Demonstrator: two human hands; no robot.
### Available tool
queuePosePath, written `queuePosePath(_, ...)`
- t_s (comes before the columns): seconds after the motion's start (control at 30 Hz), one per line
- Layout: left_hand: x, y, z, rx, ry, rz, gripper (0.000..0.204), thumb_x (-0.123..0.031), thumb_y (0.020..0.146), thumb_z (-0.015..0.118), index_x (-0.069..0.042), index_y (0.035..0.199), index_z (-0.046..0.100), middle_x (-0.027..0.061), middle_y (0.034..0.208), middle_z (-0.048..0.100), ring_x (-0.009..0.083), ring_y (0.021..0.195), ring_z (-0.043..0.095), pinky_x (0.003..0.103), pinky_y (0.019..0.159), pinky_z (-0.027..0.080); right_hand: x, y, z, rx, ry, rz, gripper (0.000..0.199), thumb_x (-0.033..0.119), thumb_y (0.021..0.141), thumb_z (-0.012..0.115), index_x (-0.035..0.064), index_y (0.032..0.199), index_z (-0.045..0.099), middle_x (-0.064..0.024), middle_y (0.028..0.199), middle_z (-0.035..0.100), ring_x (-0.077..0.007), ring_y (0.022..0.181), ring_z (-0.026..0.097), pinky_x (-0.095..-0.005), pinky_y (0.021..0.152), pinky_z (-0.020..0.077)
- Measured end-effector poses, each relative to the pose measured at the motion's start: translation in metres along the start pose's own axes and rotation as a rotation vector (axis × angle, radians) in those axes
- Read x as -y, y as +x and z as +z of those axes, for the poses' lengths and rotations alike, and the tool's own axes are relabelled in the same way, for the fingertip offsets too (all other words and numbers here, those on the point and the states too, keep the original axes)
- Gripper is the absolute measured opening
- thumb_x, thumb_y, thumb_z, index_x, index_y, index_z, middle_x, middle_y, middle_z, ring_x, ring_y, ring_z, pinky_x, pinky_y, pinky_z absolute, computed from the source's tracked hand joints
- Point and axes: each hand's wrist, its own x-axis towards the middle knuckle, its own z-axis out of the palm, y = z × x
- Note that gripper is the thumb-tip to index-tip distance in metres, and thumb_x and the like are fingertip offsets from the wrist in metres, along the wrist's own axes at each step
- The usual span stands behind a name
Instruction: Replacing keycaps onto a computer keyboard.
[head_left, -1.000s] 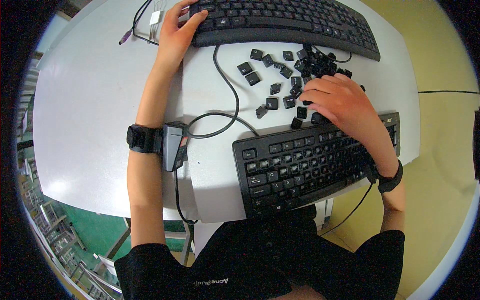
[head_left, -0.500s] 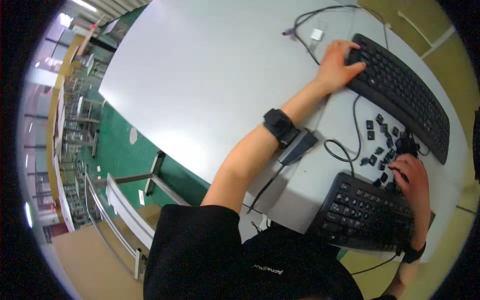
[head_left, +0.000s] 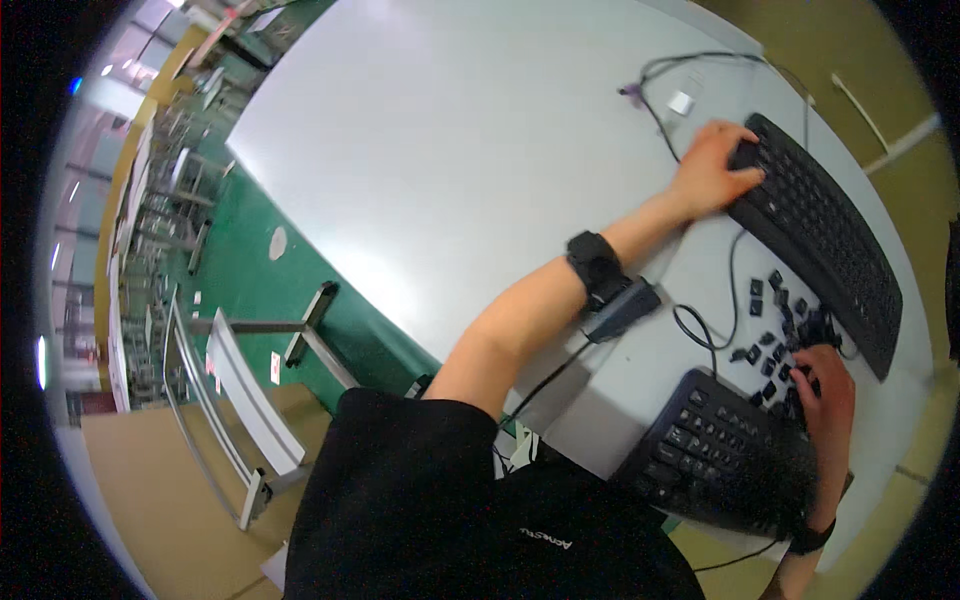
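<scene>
My left hand (head_left: 716,172) grips the left end of the far black keyboard (head_left: 825,225), thumb on its top and fingers at its back edge. Between the two keyboards lies a loose pile of black keycaps (head_left: 778,350). My right hand (head_left: 826,390) is at the near side of that pile, its fingers and thumb closed around a small black piece that looks like a keycap. Below it, partly covered by my right forearm, is the near black keyboard (head_left: 705,440). Several of the far keyboard's keys are in place; its details are blurred.
A black cable (head_left: 735,290) loops between the keyboards, and another cable (head_left: 690,62) with a purple plug and white tag lies at the back. A dark box-shaped device (head_left: 622,310) with a cord sits under my left wrist on the white table (head_left: 420,170).
The view has shifted, so the table and keyboards appear lower and further right. My left hand stays on the far keyboard. The right hand remains by the keycaps, its fingers moved slightly.
</scene>
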Motion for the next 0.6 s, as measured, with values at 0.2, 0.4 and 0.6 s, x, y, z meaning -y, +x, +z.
queuePosePath(0.2,0.012,0.008,-0.009,0.017,0.052,0.087,0.043,-0.027,0.071,0.071,-0.006,0.106,0.06,0.0148,0.1,0.057,0.0298,0.099,0.052,0.037,0.088,0.04,-0.002,-0.005,-0.004,-0.011,-0.184,-0.284,0.013,0.013,0.078,0.063,0.0094,0.089,0.059,-0.0054,0.091,0.059,-0.0251,0.085,0.058,-0.0361,0.07,0.047)
queuePosePath(0.4,0.024,0.015,-0.015,0.137,-0.058,-0.046,0.041,-0.027,0.076,0.071,-0.015,0.113,0.059,0.0108,0.113,0.05,0.0224,0.103,0.048,0.033,0.083,0.041,-0.003,-0.019,-0.008,0.034,-0.128,-0.227,0.012,0.012,0.078,0.059,0.0109,0.09,0.06,-0.004,0.088,0.057,-0.0246,0.083,0.057,-0.0365,0.069,0.0467)
queuePosePath(0.6,0.009,0.01,-0.008,0.194,-0.105,-0.156,0.036,-0.016,0.085,0.062,-0.01,0.119,0.054,0.008,0.109,0.055,0.0142,0.098,0.053,0.024,0.082,0.043,-0.004,-0.024,0.006,-0.008,-0.236,-0.393,0.017,0.009,0.072,0.062,0.0136,0.088,0.06,-0.0026,0.088,0.054,-0.0223,0.083,0.056,-0.034,0.071,0.0465)
